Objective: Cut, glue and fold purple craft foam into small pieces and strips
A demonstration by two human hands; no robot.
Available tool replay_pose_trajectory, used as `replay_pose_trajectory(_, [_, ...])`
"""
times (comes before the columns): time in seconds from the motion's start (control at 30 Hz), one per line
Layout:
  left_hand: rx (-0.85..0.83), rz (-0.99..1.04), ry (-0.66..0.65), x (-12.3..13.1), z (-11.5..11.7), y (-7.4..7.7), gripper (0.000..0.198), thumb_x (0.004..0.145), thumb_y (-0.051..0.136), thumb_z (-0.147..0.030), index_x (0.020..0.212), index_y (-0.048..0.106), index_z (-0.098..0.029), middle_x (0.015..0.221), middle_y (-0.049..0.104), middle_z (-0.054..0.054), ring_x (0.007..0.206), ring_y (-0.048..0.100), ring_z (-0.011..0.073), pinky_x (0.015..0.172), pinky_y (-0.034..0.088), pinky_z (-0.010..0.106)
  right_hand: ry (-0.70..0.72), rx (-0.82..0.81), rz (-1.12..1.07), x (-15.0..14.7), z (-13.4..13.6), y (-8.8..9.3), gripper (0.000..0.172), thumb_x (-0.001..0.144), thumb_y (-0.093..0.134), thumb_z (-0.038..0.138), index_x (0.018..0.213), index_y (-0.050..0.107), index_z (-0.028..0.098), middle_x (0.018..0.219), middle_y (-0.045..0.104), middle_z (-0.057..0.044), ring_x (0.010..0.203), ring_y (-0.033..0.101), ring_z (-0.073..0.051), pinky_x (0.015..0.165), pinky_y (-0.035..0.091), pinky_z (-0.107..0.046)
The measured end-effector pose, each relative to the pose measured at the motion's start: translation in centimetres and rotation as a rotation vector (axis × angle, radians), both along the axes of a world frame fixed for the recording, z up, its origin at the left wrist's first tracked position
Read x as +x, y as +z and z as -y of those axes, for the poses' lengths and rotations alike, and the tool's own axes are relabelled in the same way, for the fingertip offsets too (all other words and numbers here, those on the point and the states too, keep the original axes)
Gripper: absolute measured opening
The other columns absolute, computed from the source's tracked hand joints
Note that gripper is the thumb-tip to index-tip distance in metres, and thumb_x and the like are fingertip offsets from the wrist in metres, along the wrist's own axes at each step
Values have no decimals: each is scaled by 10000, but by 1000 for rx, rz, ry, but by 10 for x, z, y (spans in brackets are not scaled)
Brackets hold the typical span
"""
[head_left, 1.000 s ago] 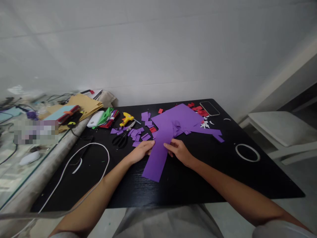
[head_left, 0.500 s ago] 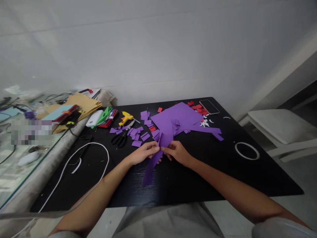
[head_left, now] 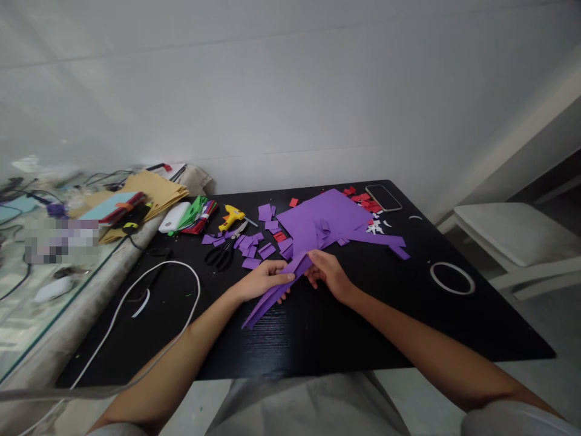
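Observation:
A long purple paper strip (head_left: 267,301) with a lengthwise fold runs slantwise between my two hands, above the front part of the table. My left hand (head_left: 265,280) grips its middle, thumb on top and fingers underneath. At its upper end my right hand (head_left: 327,274) pinches the edge between thumb and forefinger. Just beyond the hands lies a large purple sheet (head_left: 333,209), with more purple strips (head_left: 376,238) on and beside it. Small purple paper pieces (head_left: 248,245) are scattered left of the sheet, near black-handled scissors (head_left: 222,254).
A yellow glue gun (head_left: 232,217) lies behind the scissors. Red paper scraps (head_left: 363,198) and a phone (head_left: 384,197) are at the back right. A white ring (head_left: 452,278) rests at the right. A white cable (head_left: 198,290) loops over the table's left side.
The purple strip has turned from hanging steeply and twisted to a flatter slant, its lower end swinging left. My right hand has moved slightly up along it.

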State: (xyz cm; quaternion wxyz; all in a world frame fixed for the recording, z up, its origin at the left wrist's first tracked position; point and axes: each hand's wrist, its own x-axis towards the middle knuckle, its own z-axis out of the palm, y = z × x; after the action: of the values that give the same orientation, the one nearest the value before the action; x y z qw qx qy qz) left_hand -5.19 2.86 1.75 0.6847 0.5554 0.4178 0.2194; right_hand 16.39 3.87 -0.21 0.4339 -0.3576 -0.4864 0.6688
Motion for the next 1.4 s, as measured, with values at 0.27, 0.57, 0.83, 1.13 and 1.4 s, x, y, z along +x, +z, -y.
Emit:
replay_pose_trajectory(0.27, [52, -15, -4, 2, -1, -1, 366, 820, 744, -467, 884, 573, -150, 713, 612, -10, 535, 606, 103, 483, 533, 217, -30, -1, 71, 0, 0, 4, 376, 785, 712, 530, 814, 639, 163, 652, 603, 5, 491, 554, -114, 403, 447, -217])
replay_pose_trajectory(0.57, [84, -15, -7, 3, 0, -2, 375, 782, 781, -421, 951, 575, -158, 738, 619, -13, 519, 584, 96, 467, 511, 209, -65, -23, 94, -1, -3, -2, 270, 752, 721, 393, 880, 646, 168, 557, 574, 34, 476, 566, -139, 438, 495, -257])
replay_pose_trajectory(0.83, [161, -7, -62, 2, 0, -7, 355, 805, 759, -398, 1013, 615, -148, 788, 624, 6, 583, 579, 103, 516, 524, 226, -62, -6, 101, -3, 1, 5, 400, 734, 774, 532, 816, 659, 158, 677, 631, -13, 542, 616, -147, 416, 532, -246])
replay_pose_trajectory(1.13, [209, -69, -106, 1, 0, -11, 356, 809, 747, -402, 1019, 610, -149, 801, 627, -2, 595, 572, 109, 539, 499, 231, -82, -25, 133, -4, 1, 0, 410, 695, 826, 490, 866, 675, 149, 726, 691, -28, 528, 647, -151, 424, 569, -261])
replay_pose_trajectory(1.4, [167, -79, -143, 2, 2, 2, 370, 887, 650, -508, 1000, 584, -162, 823, 651, 19, 613, 617, 118, 567, 520, 240, -58, -25, 99, -3, 0, -4, 372, 720, 827, 423, 935, 686, 154, 764, 703, -26, 575, 677, -157, 482, 595, -272])
